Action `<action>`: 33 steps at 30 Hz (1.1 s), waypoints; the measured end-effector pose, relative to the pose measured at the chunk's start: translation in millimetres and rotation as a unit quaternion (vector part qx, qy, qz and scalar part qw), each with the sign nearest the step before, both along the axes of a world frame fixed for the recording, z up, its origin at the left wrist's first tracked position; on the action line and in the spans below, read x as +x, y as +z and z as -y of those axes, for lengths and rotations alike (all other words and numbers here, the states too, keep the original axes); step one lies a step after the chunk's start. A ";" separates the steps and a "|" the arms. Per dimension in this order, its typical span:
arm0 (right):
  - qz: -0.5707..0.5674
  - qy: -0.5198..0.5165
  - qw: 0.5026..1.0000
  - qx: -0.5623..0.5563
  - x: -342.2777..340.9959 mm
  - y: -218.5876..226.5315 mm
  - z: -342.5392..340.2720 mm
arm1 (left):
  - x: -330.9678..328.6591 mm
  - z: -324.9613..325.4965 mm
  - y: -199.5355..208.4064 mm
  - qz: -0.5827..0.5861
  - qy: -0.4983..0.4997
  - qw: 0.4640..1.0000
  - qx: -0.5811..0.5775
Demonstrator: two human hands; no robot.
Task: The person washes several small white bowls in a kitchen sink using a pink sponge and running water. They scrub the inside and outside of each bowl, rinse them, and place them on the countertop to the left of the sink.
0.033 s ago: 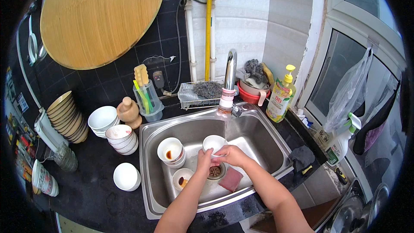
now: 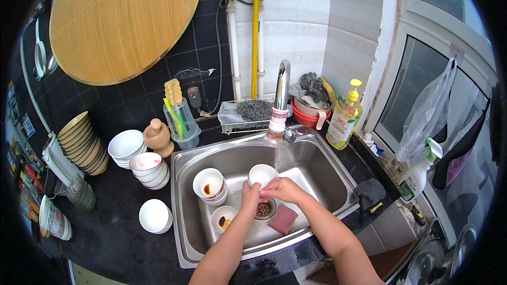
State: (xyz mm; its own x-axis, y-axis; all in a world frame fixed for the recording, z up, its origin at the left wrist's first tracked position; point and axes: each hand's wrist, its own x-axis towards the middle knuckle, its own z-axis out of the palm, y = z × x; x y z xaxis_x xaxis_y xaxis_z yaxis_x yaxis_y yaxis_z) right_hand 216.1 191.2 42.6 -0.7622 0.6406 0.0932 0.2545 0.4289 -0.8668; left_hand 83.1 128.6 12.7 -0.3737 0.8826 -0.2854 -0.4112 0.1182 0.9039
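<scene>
Over the sink, a small white bowl (image 2: 262,174) is held by both my hands, tipped under a thin stream of water. My left hand (image 2: 251,196) grips its near left side. The fingers of my right hand (image 2: 280,188) close on its near right edge. A pinkish-red sponge (image 2: 283,219) lies on the sink floor beside the drain (image 2: 264,209). Left of my hands stands a stack of white bowls (image 2: 209,183), the top one with brown residue inside. In front of that stack sits another bowl (image 2: 224,218) with dark residue.
The faucet (image 2: 281,89) rises behind the steel sink (image 2: 182,221). On the left counter stand a white bowl (image 2: 155,216), stacked bowls (image 2: 150,170) and a wooden mortar (image 2: 158,137). At the right are a yellow soap bottle (image 2: 344,121) and a spray bottle (image 2: 416,177).
The held bowl and my fingers have shifted very slightly. Everything else looks the same.
</scene>
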 end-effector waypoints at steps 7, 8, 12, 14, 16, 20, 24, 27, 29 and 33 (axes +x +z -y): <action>0.066 -0.247 0.967 0.010 2.5 -10.9 -15.2 | 7.3 -1.5 0.2 -0.103 0.014 0.991 0.087; 0.061 -0.239 0.969 -0.030 3.4 -39.3 -28.8 | 12.6 -1.5 2.2 -0.124 0.008 0.987 0.105; 0.148 -0.242 0.955 0.083 -1.4 -31.4 -30.5 | 11.7 -4.0 -18.5 -0.228 -0.009 0.961 0.155; 0.165 -0.312 0.920 0.171 -0.2 -3.7 -20.8 | 16.7 2.5 -2.1 -0.182 -0.020 0.976 0.118; 0.153 -0.333 0.913 0.178 -5.3 -13.3 -21.4 | 19.0 2.1 0.7 -0.213 -0.001 0.971 0.110; 0.124 -0.192 0.974 0.005 -11.8 -35.4 -17.3 | 15.6 -1.3 -15.3 -0.296 0.076 0.944 0.126; 0.158 -0.217 0.963 0.040 -12.3 -34.8 -19.4 | 8.5 -3.8 -25.2 -0.279 0.087 0.952 0.093; 0.145 -0.275 0.939 0.146 -6.1 -16.9 -18.8 | 9.4 -2.9 -18.6 -0.225 0.045 0.971 0.072; 0.120 -0.239 0.948 0.173 -1.2 -7.6 -15.1 | 1.9 -10.6 -43.8 -0.201 0.058 0.974 0.081; 0.177 -0.233 0.926 0.240 -4.5 2.6 -1.8 | 15.0 0.6 -8.8 0.029 0.025 0.999 -0.036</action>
